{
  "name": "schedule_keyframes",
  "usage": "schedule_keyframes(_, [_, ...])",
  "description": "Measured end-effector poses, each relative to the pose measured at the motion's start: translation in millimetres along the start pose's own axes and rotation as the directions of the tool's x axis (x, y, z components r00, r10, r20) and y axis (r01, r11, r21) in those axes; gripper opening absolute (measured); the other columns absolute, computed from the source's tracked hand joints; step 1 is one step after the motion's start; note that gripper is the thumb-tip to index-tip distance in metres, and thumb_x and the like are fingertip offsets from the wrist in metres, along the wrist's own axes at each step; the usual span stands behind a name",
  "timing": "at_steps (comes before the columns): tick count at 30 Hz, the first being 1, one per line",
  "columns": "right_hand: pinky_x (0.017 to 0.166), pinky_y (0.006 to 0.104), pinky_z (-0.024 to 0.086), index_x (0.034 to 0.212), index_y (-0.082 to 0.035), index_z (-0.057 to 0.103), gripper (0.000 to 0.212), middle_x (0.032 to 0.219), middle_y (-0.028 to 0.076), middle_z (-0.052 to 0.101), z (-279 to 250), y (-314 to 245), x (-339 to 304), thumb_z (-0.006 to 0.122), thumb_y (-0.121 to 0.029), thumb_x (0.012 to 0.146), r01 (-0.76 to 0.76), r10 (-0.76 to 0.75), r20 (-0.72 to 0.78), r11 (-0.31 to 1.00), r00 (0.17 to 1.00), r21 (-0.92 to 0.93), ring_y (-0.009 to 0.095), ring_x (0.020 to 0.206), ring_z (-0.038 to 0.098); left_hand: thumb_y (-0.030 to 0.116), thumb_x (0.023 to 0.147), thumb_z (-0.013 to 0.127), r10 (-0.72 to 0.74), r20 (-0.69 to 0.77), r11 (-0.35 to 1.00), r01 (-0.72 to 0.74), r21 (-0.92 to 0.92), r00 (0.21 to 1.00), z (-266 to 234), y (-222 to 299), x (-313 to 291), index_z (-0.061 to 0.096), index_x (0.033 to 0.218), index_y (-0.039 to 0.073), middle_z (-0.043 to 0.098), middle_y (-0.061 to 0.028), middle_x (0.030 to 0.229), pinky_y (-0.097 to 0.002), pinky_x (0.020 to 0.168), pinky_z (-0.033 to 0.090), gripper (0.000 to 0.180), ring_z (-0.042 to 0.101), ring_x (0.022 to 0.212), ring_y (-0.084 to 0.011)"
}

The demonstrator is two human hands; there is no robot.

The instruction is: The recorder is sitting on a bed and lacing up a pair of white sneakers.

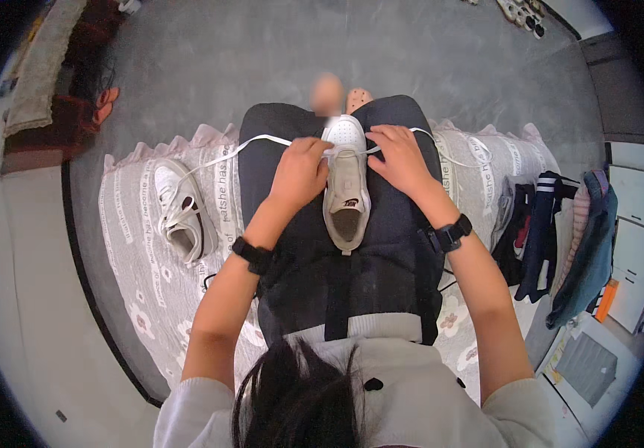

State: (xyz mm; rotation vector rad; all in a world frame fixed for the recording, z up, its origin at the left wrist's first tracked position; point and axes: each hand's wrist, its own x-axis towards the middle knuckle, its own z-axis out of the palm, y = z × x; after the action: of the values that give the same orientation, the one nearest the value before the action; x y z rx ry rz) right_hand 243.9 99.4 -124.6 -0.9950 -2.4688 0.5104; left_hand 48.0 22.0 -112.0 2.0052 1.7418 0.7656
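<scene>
1. Resting on the dark-trousered lap point(382, 246), midway between the two knees, toe pointing away from the body: a white sneaker point(346, 194) with a beige insole.
2. Running out from the sneaker's eyelets to both sides: a white lace point(251, 143), one end stretching left across the lap toward the blanket, the other trailing right over the blanket's right part.
3. Pinching the lace at the sneaker's left side: the left hand point(299, 175), fingers point(314, 147) curled closed around the lace, touching the shoe's upper.
4. Gripping the lace at the sneaker's right side: the right hand point(400, 160), fingers point(383, 136) bent and closed on it just beside the toe box.
5. Circling each wrist: a black watch band point(452, 233).
6. Lying on its side on the left part of the grey patterned blanket point(139, 254), well apart from the lap: a second white sneaker point(184, 213), laces loose.
7. Piling up near the blanket's right edge: folded clothes point(553, 231) in dark blue, pink and teal.
8. Spreading beyond the blanket's far edge: a grey floor point(277, 60).
</scene>
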Motion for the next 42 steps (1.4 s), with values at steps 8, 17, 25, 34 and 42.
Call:
schedule_keyframes(8, [0.073, 0.0337, 0.038, 0.071, -0.006, 0.055, 0.009, 0.07, 0.006, 0.051, 1.3, 23.8, 6.3, 0.061, -0.013, 0.071, 0.183, -0.178, 0.195, 0.983, 0.964, -0.008, 0.023, 0.071, 0.052, 0.016, 0.077, 0.059, -0.111, 0.358, 0.987, 0.146, -0.074, 0.927, 11.9, -33.7, 18.4, 0.06, 0.094, 0.005, 0.062, -0.0119, 0.089, -0.037, 0.074, 0.046, 0.02, 0.058, 0.086, -0.0289])
schedule_keyframes(17, [0.074, 0.0345, 0.038, 0.072, -0.005, 0.052, 0.01, 0.074, 0.008, 0.049, -25.0, 33.9, 7.9, 0.06, -0.007, 0.068, 0.31, -0.29, 0.29, 0.95, 0.912, -0.024, 0.025, 0.074, 0.049, 0.018, 0.079, 0.058, 0.05, 0.189, 0.995, -0.065, 0.072, 0.981, 17.0, -33.0, 10.3, 0.062, 0.084, 0.009, 0.062, -0.0079, 0.08, -0.0409, 0.089, 0.039, 0.012, 0.059, 0.08, -0.0241])
schedule_keyframes(25, [0.076, 0.0347, 0.038, 0.077, -0.004, 0.053, 0.011, 0.077, 0.008, 0.051, -76.7, 59.5, -14.6, 0.06, -0.007, 0.069, 0.212, -0.152, 0.287, 0.959, 0.946, -0.19, 0.026, 0.077, 0.05, 0.014, 0.078, 0.057, 0.094, 0.165, 0.989, -0.112, 0.101, 0.982, 23.4, -35.0, 16.9, 0.057, 0.08, 0.006, 0.059, -0.0091, 0.077, -0.0375, 0.077, 0.043, 0.008, 0.057, 0.074, -0.0266])
schedule_keyframes(34, [0.083, 0.037, 0.038, 0.088, -0.004, 0.059, 0.022, 0.092, 0.009, 0.057, -45.1, 19.1, 4.2, 0.061, -0.013, 0.069, -0.061, 0.057, 0.149, 0.998, 0.987, 0.017, 0.029, 0.089, 0.051, 0.013, 0.077, 0.056, 0.003, 0.291, 0.999, 0.012, -0.049, 0.957, 12.2, -36.5, 24.8, 0.056, 0.082, 0.003, 0.06, -0.0145, 0.076, -0.0402, 0.065, 0.045, 0.011, 0.058, 0.069, -0.032])
schedule_keyframes(42, [0.068, 0.0355, 0.045, 0.079, -0.003, 0.058, 0.013, 0.078, 0.012, 0.059, 17.9, 11.9, 15.7, 0.06, -0.014, 0.072, -0.214, 0.116, 0.344, 0.941, 0.932, 0.262, 0.028, 0.073, 0.059, 0.014, 0.071, 0.058, -0.087, 0.305, 0.995, 0.069, 0.071, 0.948, -3.0, -38.8, 32.1, 0.059, 0.073, 0.006, 0.06, -0.0123, 0.068, -0.0395, 0.063, 0.045, 0.009, 0.058, 0.064, -0.0309])
